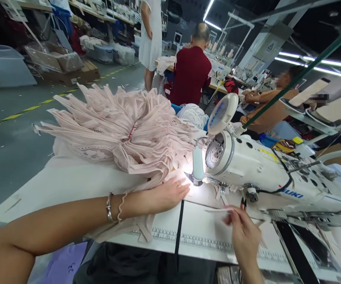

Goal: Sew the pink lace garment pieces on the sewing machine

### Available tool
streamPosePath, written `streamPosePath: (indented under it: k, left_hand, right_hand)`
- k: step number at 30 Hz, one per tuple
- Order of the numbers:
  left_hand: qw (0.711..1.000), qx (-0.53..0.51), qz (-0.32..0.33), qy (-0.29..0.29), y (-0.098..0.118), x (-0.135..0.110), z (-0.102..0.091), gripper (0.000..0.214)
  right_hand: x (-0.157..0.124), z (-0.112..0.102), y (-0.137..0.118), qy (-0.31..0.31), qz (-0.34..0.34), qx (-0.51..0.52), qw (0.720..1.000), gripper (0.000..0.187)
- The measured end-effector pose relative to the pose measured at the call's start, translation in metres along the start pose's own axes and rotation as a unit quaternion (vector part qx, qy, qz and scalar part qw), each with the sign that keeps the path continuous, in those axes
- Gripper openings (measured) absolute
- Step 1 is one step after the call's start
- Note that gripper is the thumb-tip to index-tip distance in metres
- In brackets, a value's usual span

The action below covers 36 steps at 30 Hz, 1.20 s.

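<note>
My left hand [167, 194] lies flat, fingers stretched toward the needle area of the white sewing machine [256, 165], resting on pink fabric at the foot of a large bundle of pale pink pleated pieces [123, 130]. My right hand [243, 232] is pinched on a thin pale strip [218, 210] held just above the white table [203, 225], in front of the machine. The machine's lamp [197, 163] lights the spot between the two hands.
Ruler markings run along the table's front edge [188, 240]. A person in a dark red top [191, 73] sits with their back to me at another station, a second person [265, 106] sits to the right, and a third stands in white [150, 35]. Boxes and bins line the far-left aisle.
</note>
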<state>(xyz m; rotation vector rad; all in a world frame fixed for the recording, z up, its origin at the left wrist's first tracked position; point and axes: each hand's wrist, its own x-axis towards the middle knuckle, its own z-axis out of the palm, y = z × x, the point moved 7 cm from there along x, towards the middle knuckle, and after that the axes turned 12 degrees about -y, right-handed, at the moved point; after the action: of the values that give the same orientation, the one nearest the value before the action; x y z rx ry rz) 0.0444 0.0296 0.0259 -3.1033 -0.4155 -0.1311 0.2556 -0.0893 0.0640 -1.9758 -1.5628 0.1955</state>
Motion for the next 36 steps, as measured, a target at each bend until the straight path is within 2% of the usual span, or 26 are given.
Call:
streamPosePath:
  k: [2,3,5,7,10,13,16,20,21,22,24,26,28,31,33,36]
  left_hand:
    - [0.999,0.02,-0.03,-0.031,0.0,-0.009,0.004,0.047]
    - [0.998,0.034,-0.039,-0.047,0.002,-0.013,0.004,0.049]
    - [0.995,0.062,-0.048,-0.065,0.003,-0.015,-0.001,0.049]
    - [0.993,0.094,-0.034,-0.063,0.005,-0.011,-0.009,0.038]
    - [0.993,0.111,-0.022,-0.045,0.001,0.0,-0.015,0.019]
    - [0.994,0.101,-0.039,-0.028,-0.004,0.006,-0.013,0.014]
    - [0.995,0.087,-0.033,-0.025,0.006,0.002,-0.007,0.015]
    - [0.994,0.082,0.073,-0.002,0.041,-0.012,-0.003,0.029]
    - [0.994,0.082,0.074,0.002,0.043,-0.015,-0.002,0.036]
    - [0.995,0.083,0.053,0.001,0.041,-0.017,0.0,0.044]
    - [0.995,0.097,-0.028,-0.015,0.028,-0.021,0.005,0.058]
    - [0.987,0.129,-0.087,-0.034,0.015,-0.022,0.008,0.062]
    - [0.981,0.17,-0.08,-0.046,0.011,-0.017,0.006,0.052]
    - [0.978,0.203,-0.023,-0.039,0.008,0.0,-0.003,0.023]
    - [0.981,0.192,0.01,-0.002,0.006,0.01,-0.011,0.018]
    - [0.983,0.165,0.04,0.071,0.002,0.015,-0.016,0.022]
  right_hand:
    - [0.025,0.036,-0.024,-0.124,-0.031,0.06,0.99,0.045]
    - [0.036,0.048,-0.028,-0.159,-0.033,0.054,0.985,0.041]
    - [0.054,0.062,-0.028,-0.173,-0.027,-0.01,0.984,0.028]
    - [0.063,0.071,-0.027,-0.168,-0.048,-0.085,0.981,0.024]
    - [0.059,0.078,-0.036,-0.14,-0.098,-0.17,0.97,0.022]
    - [0.047,0.084,-0.052,-0.142,-0.153,-0.231,0.95,0.016]
    - [0.04,0.086,-0.062,-0.137,-0.178,-0.291,0.93,0.013]
    - [0.038,0.082,-0.061,-0.115,-0.189,-0.317,0.922,0.015]
    - [0.037,0.081,-0.06,-0.108,-0.192,-0.317,0.922,0.015]
    - [0.037,0.08,-0.06,-0.101,-0.196,-0.316,0.923,0.017]
    - [0.037,0.079,-0.059,-0.094,-0.201,-0.312,0.924,0.023]
    - [0.038,0.078,-0.056,-0.092,-0.192,-0.297,0.931,0.027]
    - [0.041,0.076,-0.052,-0.086,-0.166,-0.27,0.945,0.027]
    - [0.041,0.07,-0.05,-0.041,-0.151,-0.24,0.958,0.019]
    - [0.03,0.064,-0.057,0.0,-0.207,-0.215,0.955,0.017]
    - [0.001,0.055,-0.073,0.021,-0.338,-0.121,0.933,0.026]
